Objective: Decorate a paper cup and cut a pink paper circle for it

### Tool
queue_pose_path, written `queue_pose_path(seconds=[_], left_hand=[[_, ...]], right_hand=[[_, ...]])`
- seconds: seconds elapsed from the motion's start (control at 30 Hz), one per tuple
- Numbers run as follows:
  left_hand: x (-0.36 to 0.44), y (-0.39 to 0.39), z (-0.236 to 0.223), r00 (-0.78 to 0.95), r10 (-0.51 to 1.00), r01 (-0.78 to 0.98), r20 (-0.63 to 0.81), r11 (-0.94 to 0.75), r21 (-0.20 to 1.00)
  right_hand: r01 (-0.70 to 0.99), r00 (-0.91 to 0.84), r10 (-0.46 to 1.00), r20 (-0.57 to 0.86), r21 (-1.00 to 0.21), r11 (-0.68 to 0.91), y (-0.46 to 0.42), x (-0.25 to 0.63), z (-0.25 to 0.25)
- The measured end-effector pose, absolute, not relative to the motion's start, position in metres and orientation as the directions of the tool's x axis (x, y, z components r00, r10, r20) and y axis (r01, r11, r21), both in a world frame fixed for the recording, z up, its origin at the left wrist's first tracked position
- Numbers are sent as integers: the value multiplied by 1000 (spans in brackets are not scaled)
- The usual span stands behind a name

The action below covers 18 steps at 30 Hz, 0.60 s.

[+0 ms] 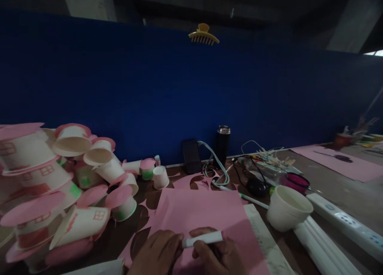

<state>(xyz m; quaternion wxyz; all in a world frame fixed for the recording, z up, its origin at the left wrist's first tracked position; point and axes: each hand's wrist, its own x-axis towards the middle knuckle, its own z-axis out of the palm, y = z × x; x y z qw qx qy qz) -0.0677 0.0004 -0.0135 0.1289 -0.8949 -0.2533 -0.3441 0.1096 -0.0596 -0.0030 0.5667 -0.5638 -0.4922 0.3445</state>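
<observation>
A white marker (205,239) lies crosswise between my hands, over a sheet of pink paper (206,207). My right hand (220,256) is closed around its body, thumb in front and a finger behind. My left hand (155,252) is closed too, its fingertips pinched at the marker's left end. Whether that end is a cap I cannot make out. Beneath the pink sheet, a pale printed sheet (266,239) sticks out on the right.
Paper cups (85,225) with pink discs are heaped at the left. A small white cup (160,177), a phone (192,157) and a black flask (222,145) stand behind the paper. On the right are a larger cup (287,211) and a power strip (347,223).
</observation>
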Motion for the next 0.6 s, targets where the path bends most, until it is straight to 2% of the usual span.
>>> queue_pose_path(seconds=[0.07,0.17,0.23,0.33,0.37,0.43,0.5,0.6], left_hand=[[-67,2,-15,595,395,592,699,-804,-50],[-71,9,-16,597,367,639,713,-755,-147],[-76,14,-13,601,364,661,711,-726,-188],[-83,19,-8,547,407,730,732,-660,-179],[-84,20,-7,533,421,748,734,-640,-177],[-85,21,-8,533,451,762,716,-623,-174],[-85,21,-10,557,472,751,683,-638,-171],[-84,22,-13,586,474,728,657,-665,-169]], right_hand=[[104,281,951,132,-989,106,-58,111,-1],[-56,301,953,26,-997,45,-53,120,10],[-65,363,932,8,-997,34,-50,132,24],[-39,437,899,-9,-999,9,-46,154,49],[29,448,894,-9,-999,-24,-43,161,55],[292,414,909,57,-954,-73,-36,176,60],[608,371,912,175,-788,-97,-25,193,56],[704,387,904,183,-692,-161,-1,221,37]])
